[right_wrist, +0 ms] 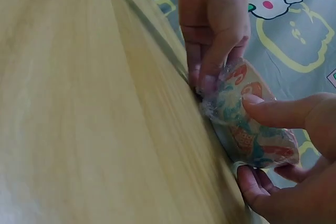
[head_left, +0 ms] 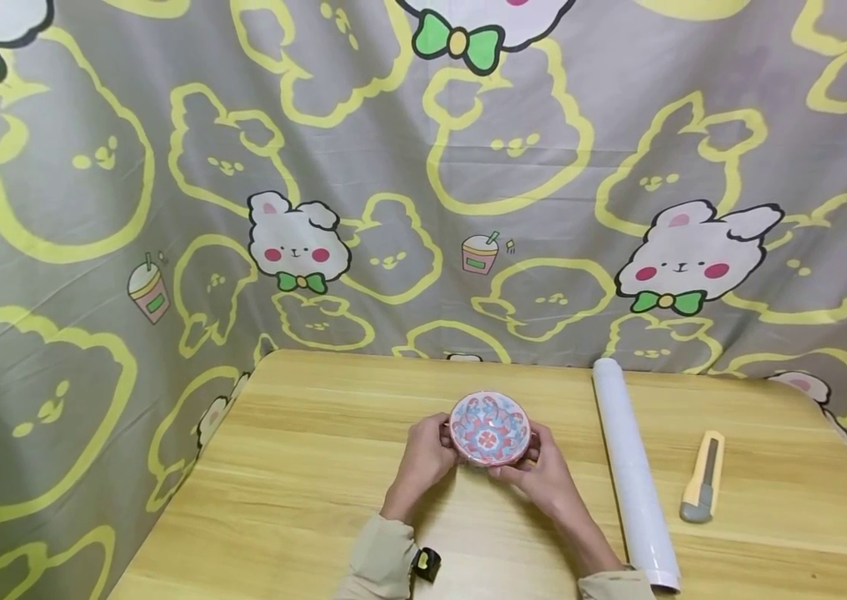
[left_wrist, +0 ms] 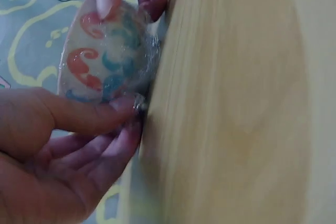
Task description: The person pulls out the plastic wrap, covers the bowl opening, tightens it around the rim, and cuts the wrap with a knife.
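A small bowl (head_left: pixel 489 429) with a red and blue pattern sits low over the table, its inside facing the head camera. Clear plastic film (left_wrist: pixel 152 51) wraps its outside, crinkled near the base. My left hand (head_left: pixel 425 454) grips the bowl's left side, and in the left wrist view its thumb and fingers pinch a bit of bunched film at the bowl. On the opposite side my right hand (head_left: pixel 543 473) holds the bowl, its thumb (right_wrist: pixel 268 111) lying on the patterned wall and its fingers near the base. Whether the bowl touches the table is hard to tell.
To the right of my right arm lies a long white roll (head_left: pixel 637 479). Farther right is a yellow and grey utility knife (head_left: pixel 703 479). The wooden table (head_left: pixel 303 467) ends against a patterned curtain (head_left: pixel 393 167) at the back and left.
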Available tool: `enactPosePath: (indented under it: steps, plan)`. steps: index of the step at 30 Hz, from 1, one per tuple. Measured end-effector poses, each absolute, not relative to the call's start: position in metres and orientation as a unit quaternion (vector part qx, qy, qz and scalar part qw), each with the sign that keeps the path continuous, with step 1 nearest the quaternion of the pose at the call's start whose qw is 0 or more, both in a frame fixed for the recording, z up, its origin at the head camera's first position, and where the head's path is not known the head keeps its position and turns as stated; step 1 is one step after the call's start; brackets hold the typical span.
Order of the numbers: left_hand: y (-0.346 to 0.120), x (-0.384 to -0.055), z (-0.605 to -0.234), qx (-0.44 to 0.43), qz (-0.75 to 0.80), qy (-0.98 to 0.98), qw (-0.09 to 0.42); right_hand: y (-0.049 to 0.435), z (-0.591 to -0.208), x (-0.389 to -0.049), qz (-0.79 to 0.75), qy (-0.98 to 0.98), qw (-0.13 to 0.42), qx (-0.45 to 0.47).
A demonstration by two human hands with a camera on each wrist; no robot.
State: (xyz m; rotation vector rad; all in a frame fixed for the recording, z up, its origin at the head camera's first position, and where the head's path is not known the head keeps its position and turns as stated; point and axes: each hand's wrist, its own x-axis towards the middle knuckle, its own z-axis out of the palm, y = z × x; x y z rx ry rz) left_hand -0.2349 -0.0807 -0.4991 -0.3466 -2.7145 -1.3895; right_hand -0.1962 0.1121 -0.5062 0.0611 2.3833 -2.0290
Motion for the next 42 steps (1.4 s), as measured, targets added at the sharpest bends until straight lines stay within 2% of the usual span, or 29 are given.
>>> enactPosePath:
  steps: [5, 10, 19, 26, 34, 42]
  plan:
    - [-0.083, -0.233, -0.491, -0.11, -0.462, -0.88, -0.028, 0.114, -0.505, -0.195, -0.628, 0.778, 0.009, 0.027]
    - [-0.087, -0.232, -0.48, -0.103, -0.468, -0.876, -0.055, 0.122, -0.5, -0.196, -0.631, 0.776, 0.028, 0.008]
    - [-0.078, -0.231, -0.484, -0.101, -0.531, -0.838, -0.08, 0.126, -0.504, -0.198, -0.643, 0.765, 0.007, 0.016]
    - [-0.075, -0.231, -0.489, -0.104, -0.568, -0.804, -0.143, 0.124, -0.506, -0.197, -0.63, 0.776, -0.01, 0.039]
    - [-0.066, -0.23, -0.496, -0.089, -0.565, -0.815, -0.094, 0.127, -0.504, -0.196, -0.61, 0.792, 0.001, 0.006]
    - [-0.066, -0.232, -0.498, -0.082, -0.572, -0.813, -0.076, 0.129, -0.503, -0.199, -0.646, 0.763, 0.018, 0.008]
